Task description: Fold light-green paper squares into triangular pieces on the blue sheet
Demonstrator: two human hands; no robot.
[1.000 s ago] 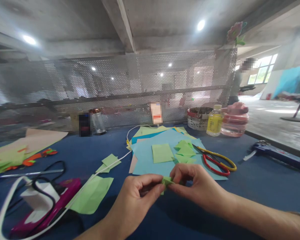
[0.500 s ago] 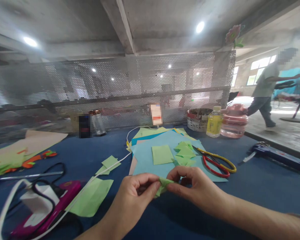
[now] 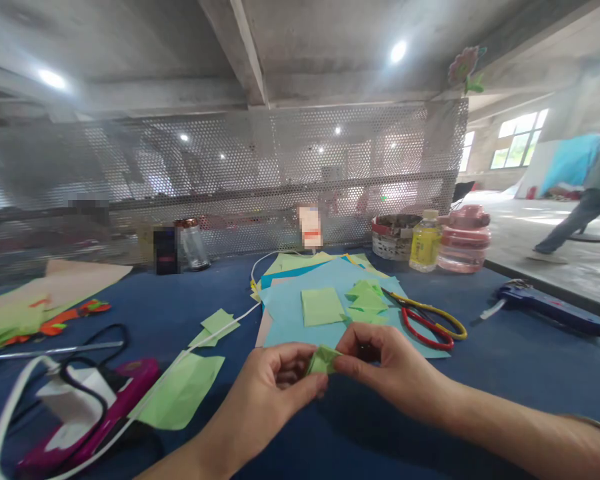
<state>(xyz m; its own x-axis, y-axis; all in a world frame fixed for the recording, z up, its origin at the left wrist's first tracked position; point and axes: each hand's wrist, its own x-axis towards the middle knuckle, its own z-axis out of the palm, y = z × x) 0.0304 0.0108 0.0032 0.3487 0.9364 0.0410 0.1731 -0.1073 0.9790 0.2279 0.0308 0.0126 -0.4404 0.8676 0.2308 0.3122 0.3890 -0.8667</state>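
Between my two hands is a small folded piece of light green paper (image 3: 323,360). My left hand (image 3: 275,383) pinches its left side between thumb and fingers. My right hand (image 3: 385,363) grips the right edge the same way. Just beyond, a flat green paper square (image 3: 323,307) lies on light blue sheets (image 3: 280,313). Beside it are several folded green paper pieces (image 3: 366,299), partly overlapping. Scissors (image 3: 433,323) with one red and one yellow handle rest at the right edge of the blue sheets.
Loose green sheets (image 3: 185,393) lie left, crossed by a white cable (image 3: 225,331). A magenta power strip (image 3: 135,387) sits near left. A glue gun (image 3: 555,310), yellow-labelled bottle (image 3: 425,243), pink jug (image 3: 464,243) and basket (image 3: 393,240) stand right. A person (image 3: 595,180) walks beyond.
The folded green paper has been turned between my fingers and shows a broader face. In the background, the walking person has moved right, partly out of view.
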